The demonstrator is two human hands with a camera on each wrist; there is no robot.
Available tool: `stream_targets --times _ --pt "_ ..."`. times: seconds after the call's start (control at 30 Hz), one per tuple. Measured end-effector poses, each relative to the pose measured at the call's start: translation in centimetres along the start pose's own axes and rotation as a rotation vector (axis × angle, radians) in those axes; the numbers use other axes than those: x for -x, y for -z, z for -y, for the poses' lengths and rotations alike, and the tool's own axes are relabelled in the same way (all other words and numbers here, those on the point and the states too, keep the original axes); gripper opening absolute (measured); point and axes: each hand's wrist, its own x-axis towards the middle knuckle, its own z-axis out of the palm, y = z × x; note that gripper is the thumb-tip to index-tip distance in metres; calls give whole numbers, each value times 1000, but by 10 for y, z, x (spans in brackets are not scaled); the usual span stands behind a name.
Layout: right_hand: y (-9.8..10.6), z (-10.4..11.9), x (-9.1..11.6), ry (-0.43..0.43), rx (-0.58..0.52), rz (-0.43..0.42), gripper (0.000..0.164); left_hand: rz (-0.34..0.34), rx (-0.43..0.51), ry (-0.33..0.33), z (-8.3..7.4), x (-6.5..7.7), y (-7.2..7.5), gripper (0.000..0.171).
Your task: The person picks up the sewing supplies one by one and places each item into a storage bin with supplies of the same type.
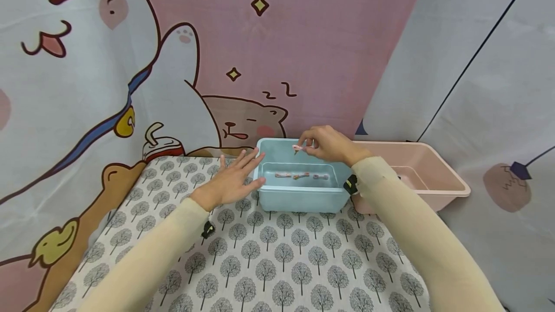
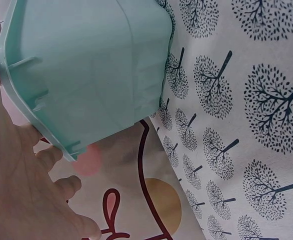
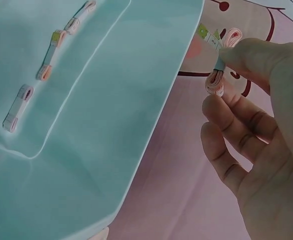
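Between thumb and fingers my right hand (image 1: 326, 144) pinches a folded tape measure (image 3: 218, 65), bound at its middle by a grey band, its printed end sticking out. It is held over the far part of the light blue bin (image 1: 303, 201). Inside that bin several folded tape measures (image 3: 49, 55) lie in a row on the floor. My left hand (image 1: 231, 179) is spread at the bin's left rim, fingers straight, as the left wrist view also shows with the fingers (image 2: 49, 157) along the rim.
A pink bin (image 1: 433, 172) stands right of the blue one, partly hidden by my right forearm, with a small dark item inside. A tree-print cloth (image 1: 260, 264) covers the table. Behind hangs a cartoon-print curtain (image 1: 329, 52).
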Motion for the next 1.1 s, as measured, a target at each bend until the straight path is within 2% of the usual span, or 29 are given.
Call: stream_targets --times 0.53,0.83,1.1 --pt "0 -7 -7 -15 -17 19 23 0 1 -2 -1 0 0 84" --pt "-2 -7 -3 -81 -28 12 29 2 0 -1 -3 0 0 82" --pt "-4 -7 -1 -91 -28 11 33 0 7 4 -3 0 1 81"
